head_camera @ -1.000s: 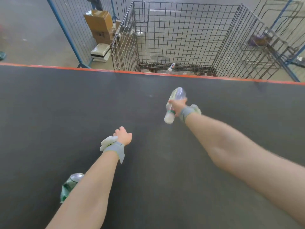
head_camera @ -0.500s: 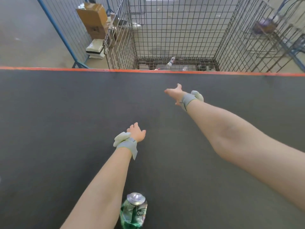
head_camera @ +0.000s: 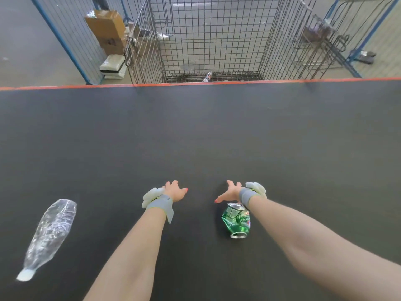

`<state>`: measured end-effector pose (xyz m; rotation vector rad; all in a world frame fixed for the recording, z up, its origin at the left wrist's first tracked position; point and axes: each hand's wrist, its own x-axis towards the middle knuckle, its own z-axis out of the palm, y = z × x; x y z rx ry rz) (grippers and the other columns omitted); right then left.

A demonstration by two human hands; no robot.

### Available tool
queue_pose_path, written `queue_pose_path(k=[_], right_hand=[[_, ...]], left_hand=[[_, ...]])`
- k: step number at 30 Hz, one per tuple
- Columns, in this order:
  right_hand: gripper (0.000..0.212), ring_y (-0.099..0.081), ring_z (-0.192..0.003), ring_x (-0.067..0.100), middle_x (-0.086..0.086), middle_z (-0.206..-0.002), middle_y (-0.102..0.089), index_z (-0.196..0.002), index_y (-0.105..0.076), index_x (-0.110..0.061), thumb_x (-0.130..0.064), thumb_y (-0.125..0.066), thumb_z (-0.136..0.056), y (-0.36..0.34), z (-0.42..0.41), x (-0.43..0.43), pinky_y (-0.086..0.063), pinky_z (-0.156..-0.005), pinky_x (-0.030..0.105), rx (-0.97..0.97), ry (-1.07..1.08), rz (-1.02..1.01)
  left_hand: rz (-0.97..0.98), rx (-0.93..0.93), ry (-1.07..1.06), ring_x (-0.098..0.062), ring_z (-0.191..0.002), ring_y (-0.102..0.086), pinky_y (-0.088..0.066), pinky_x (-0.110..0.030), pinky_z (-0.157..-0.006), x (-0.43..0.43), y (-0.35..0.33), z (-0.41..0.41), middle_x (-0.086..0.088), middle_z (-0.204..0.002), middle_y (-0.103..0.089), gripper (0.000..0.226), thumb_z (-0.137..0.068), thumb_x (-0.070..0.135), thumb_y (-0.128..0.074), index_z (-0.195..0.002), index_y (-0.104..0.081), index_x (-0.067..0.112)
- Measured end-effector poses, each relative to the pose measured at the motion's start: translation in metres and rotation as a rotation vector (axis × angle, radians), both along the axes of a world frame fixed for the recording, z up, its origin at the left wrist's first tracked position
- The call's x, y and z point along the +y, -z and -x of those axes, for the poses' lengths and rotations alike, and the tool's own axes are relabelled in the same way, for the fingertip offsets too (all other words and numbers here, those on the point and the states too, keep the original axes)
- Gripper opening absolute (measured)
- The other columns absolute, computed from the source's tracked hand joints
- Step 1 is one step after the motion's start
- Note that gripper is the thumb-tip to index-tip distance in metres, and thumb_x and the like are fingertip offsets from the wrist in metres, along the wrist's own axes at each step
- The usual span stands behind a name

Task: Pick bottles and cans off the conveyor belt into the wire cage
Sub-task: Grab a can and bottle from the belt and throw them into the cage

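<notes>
My left hand [head_camera: 174, 191] and right hand [head_camera: 230, 192] hover empty, fingers spread, over the conveyor belt [head_camera: 195, 137], with the crushed green can [head_camera: 237, 220] by my right wrist, a clear bottle [head_camera: 51, 233] far left and the wire cage [head_camera: 212, 40] beyond.

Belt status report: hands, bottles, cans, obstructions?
Left hand open, right hand open, both empty. Green can by right wrist, clear bottle far left, both on belt. Nothing blocking.
</notes>
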<state>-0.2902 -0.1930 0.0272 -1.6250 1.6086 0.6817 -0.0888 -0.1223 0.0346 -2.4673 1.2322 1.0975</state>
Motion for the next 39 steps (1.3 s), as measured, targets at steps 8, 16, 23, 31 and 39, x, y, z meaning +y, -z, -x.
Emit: queue_pose_path(k=[8, 16, 23, 31, 39], right_hand=[[0.095, 0.003, -0.147, 0.036, 0.011, -0.159, 0.019, -0.154, 0.000, -0.028, -0.033, -0.063, -0.083, 0.012, 0.054, 0.033, -0.012, -0.119, 0.047, 0.017, 0.162, 0.183], [0.085, 0.017, -0.147, 0.026, 0.000, -0.159, 0.022, -0.153, -0.002, -0.031, -0.029, -0.053, -0.086, 0.000, 0.016, 0.031, -0.013, -0.116, 0.057, -0.068, 0.139, 0.335], [0.087, 0.012, -0.148, 0.027, 0.004, -0.160, 0.016, -0.153, 0.002, -0.031, -0.026, -0.052, -0.086, -0.002, -0.001, 0.027, -0.011, -0.119, 0.049, -0.118, 0.075, 0.268], [0.086, -0.003, -0.147, 0.031, 0.009, -0.160, 0.002, -0.153, 0.001, -0.029, -0.023, -0.053, -0.086, -0.011, -0.008, -0.033, -0.015, -0.119, 0.044, -0.166, 0.146, 0.265], [0.082, -0.021, -0.140, 0.032, 0.012, -0.154, -0.012, -0.153, 0.000, -0.026, -0.025, -0.052, -0.090, -0.021, -0.034, -0.151, -0.019, -0.115, 0.041, -0.156, 0.299, 0.338]], left_hand=[[0.141, -0.025, -0.069, -0.028, -0.144, -0.016, -0.019, -0.040, -0.116, 0.049, 0.006, 0.013, -0.011, -0.152, -0.026, 0.066, -0.093, 0.041, -0.050, -0.148, -0.024, 0.014], [0.017, -0.275, -0.305, -0.035, -0.145, 0.014, -0.014, -0.061, -0.113, 0.099, 0.005, -0.033, -0.010, -0.156, 0.021, 0.101, -0.081, 0.026, -0.066, -0.151, 0.006, 0.028], [0.045, -0.059, -0.397, -0.035, -0.131, -0.038, -0.028, -0.041, -0.113, 0.099, 0.031, -0.017, -0.022, -0.147, -0.022, 0.095, -0.089, 0.008, -0.057, -0.151, 0.014, 0.022], [0.358, 0.229, -0.642, -0.042, -0.114, -0.053, -0.048, -0.044, -0.092, -0.014, -0.007, -0.007, -0.025, -0.131, -0.046, 0.037, -0.096, 0.019, -0.048, -0.122, -0.030, 0.002], [0.418, 0.832, -0.874, -0.039, -0.090, -0.065, -0.060, -0.041, -0.060, -0.179, -0.059, -0.033, -0.023, -0.111, -0.061, 0.018, -0.099, 0.014, -0.045, -0.102, -0.050, -0.003]])
